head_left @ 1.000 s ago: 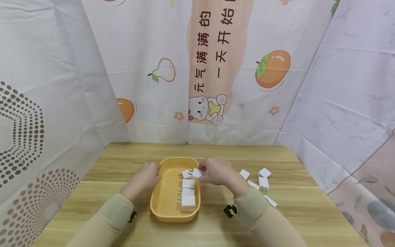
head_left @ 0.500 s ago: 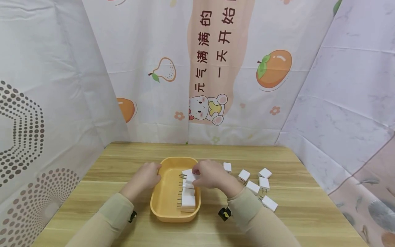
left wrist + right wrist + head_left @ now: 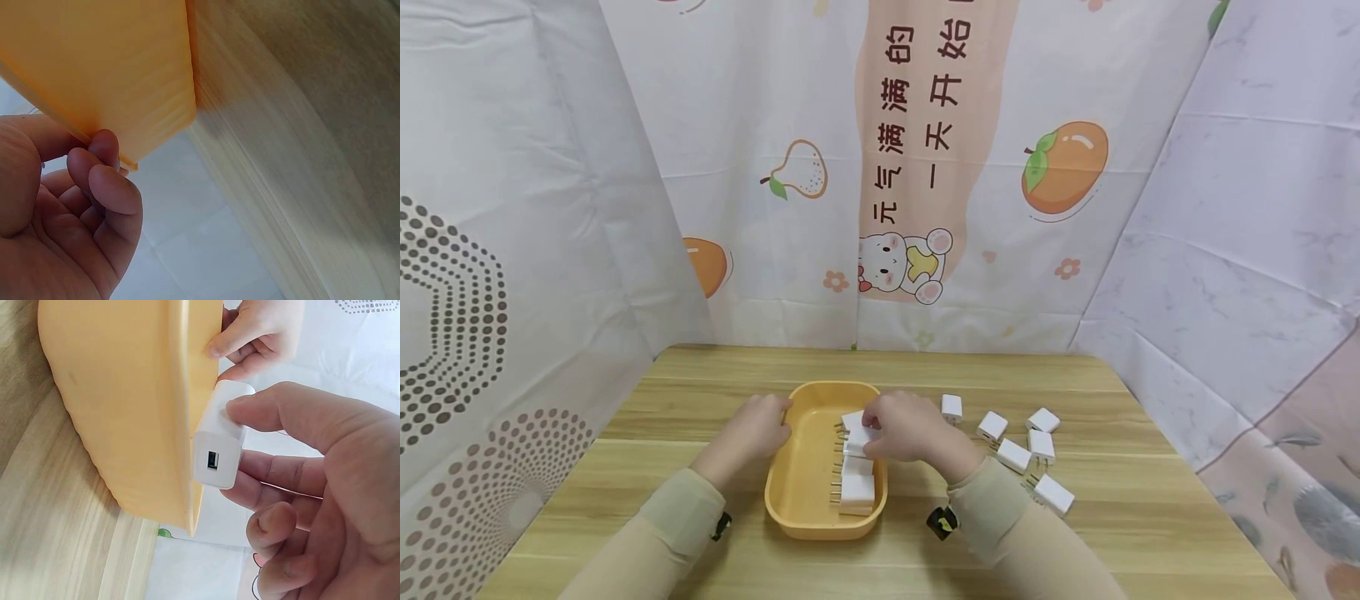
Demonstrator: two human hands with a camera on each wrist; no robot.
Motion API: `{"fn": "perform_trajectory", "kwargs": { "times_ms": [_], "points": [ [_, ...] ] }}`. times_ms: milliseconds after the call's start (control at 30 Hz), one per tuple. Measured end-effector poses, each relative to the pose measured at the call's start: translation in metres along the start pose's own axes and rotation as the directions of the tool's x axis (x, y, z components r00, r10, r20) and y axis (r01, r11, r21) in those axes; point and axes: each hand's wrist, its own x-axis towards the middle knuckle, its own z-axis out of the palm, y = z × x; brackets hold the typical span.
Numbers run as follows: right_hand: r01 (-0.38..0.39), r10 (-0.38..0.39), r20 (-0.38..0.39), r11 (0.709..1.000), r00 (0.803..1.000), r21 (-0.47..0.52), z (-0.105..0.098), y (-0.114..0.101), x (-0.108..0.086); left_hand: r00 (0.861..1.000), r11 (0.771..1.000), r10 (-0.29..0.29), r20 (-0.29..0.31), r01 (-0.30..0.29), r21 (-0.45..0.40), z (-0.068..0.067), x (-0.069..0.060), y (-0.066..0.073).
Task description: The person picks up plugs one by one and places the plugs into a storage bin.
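A yellow plastic tray [image 3: 777,518] stands on the table with a column of white USB chargers [image 3: 857,490] along its right side, their prongs pointing left. My left hand [image 3: 758,427] pinches the tray's rim at the far left; in the left wrist view its thumb and fingertips meet on the edge. Between the thumb and fingers of my right hand [image 3: 906,425] is another white USB charger [image 3: 219,434], its port facing the right wrist camera. It is held at the tray's right side, above the far end of the column. The fingers partly cover it in the head view.
Several loose white chargers [image 3: 1014,456] lie scattered on the wooden table [image 3: 970,533] to the right of the tray. One charger [image 3: 951,407] sits just beyond the right hand. Printed curtains [image 3: 760,317] hang behind and beside the table.
My right hand has moved left and slightly down, bringing its charger from the tray's right rim to over the column. The left hand and the tray have stayed in place.
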Motion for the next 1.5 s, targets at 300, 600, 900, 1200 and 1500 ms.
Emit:
{"fn": "perform_trajectory", "kwargs": {
  "times_ms": [300, 600, 900, 1200, 1500],
  "points": [
    [0.0, 0.0, 0.025, 1.0, 1.0, 0.002, 0.008, -0.002, 0.003, 1.0, 1.0, 0.006, -0.003, -0.006, -0.003, -0.001, -0.002, 0.0],
    [0.006, -0.007, 0.05, 1.0, 0.999, 0.006, 0.013, -0.007, 0.003, 1.0, 1.0, 0.007, -0.006, -0.007, 0.004, -0.001, -0.001, -0.001],
    [0.009, -0.008, 0.047, 1.0, 0.999, -0.024, 0.016, -0.008, 0.004, 1.0, 1.0, 0.011, -0.01, -0.011, 0.021, -0.001, 0.002, -0.001],
    [0.009, -0.006, 0.065, 0.999, 0.998, -0.042, 0.019, -0.011, 0.004, 1.0, 1.0, -0.002, -0.008, 0.002, 0.004, 0.0, 0.001, -0.002],
    [0.01, -0.005, 0.074, 0.998, 0.997, -0.062, 0.021, -0.015, 0.004, 1.0, 1.0, 0.006, -0.011, -0.006, 0.004, 0.001, 0.001, -0.003]
  ]
}}
